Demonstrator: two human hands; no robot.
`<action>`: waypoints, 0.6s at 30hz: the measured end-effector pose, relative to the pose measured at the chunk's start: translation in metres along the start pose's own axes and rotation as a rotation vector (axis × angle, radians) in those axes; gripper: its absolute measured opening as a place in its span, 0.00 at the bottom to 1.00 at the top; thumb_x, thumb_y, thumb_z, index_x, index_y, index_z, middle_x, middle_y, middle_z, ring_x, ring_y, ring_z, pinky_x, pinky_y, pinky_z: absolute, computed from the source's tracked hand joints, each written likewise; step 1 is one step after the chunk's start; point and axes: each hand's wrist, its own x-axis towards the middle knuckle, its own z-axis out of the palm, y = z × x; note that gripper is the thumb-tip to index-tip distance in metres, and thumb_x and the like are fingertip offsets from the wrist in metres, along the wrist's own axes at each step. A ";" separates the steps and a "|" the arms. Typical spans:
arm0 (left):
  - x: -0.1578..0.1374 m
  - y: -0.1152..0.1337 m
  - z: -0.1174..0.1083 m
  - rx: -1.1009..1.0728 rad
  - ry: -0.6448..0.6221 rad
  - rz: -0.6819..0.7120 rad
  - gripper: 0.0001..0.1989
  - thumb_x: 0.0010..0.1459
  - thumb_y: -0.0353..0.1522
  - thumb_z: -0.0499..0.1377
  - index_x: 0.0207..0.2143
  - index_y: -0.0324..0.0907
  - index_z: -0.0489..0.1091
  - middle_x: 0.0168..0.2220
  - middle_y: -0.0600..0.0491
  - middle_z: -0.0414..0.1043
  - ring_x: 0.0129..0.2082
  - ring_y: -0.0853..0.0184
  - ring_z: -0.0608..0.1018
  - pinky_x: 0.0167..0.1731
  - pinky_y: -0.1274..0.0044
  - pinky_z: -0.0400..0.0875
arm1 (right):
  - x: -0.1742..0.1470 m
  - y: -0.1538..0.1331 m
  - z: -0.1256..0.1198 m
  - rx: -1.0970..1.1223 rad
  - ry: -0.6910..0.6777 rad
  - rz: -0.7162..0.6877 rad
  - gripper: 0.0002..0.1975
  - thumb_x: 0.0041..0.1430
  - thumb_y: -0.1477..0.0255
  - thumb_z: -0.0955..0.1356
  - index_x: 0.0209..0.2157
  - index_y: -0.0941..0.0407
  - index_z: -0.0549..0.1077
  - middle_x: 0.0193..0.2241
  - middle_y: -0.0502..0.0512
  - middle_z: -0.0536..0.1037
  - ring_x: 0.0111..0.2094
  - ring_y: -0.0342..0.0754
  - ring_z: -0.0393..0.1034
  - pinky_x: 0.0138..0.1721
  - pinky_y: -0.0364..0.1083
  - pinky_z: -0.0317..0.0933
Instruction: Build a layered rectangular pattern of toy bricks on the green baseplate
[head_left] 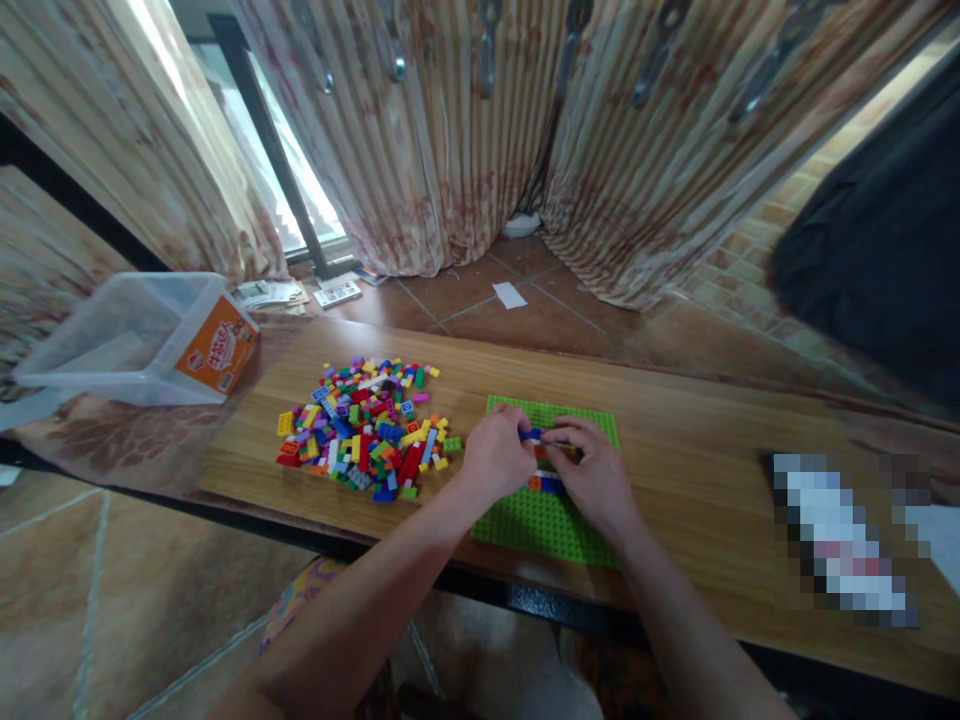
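Observation:
Over a green studded baseplate (525,525) both my hands meet near its upper middle. My left hand (499,452) is closed, its thumb and fingers pinching a small blue brick (531,435). From the other side my right hand (598,478) reaches in with curled fingers, the tips right at the blue brick's right end. Whatever those fingers pinch is too small and too covered to name. Below the fingertips, an orange brick (535,483) and a blue brick piece (553,485) sit on the baseplate, partly hidden by my hands.
A heap of mixed coloured bricks (360,430) lies left of the baseplate on the wooden tabletop (697,480). Farther left stands a clear plastic box (127,340) with an orange label. A pixelated object (840,540) lies at the right. Curtains (420,150) hang beyond the table.

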 end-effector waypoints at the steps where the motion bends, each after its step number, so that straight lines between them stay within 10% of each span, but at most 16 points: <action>1: 0.000 -0.001 0.000 -0.007 0.000 0.004 0.08 0.52 0.26 0.58 0.36 0.40 0.71 0.38 0.50 0.75 0.38 0.63 0.76 0.41 0.72 0.72 | 0.000 0.000 0.000 -0.001 -0.004 -0.004 0.08 0.55 0.67 0.67 0.31 0.52 0.79 0.44 0.58 0.76 0.48 0.54 0.69 0.54 0.58 0.59; 18: 0.003 0.000 -0.018 -0.096 -0.118 0.008 0.07 0.49 0.27 0.62 0.34 0.39 0.73 0.33 0.52 0.73 0.32 0.67 0.75 0.37 0.74 0.71 | 0.002 0.002 -0.014 0.030 -0.125 -0.020 0.08 0.52 0.69 0.70 0.36 0.51 0.79 0.49 0.56 0.75 0.52 0.53 0.68 0.58 0.58 0.56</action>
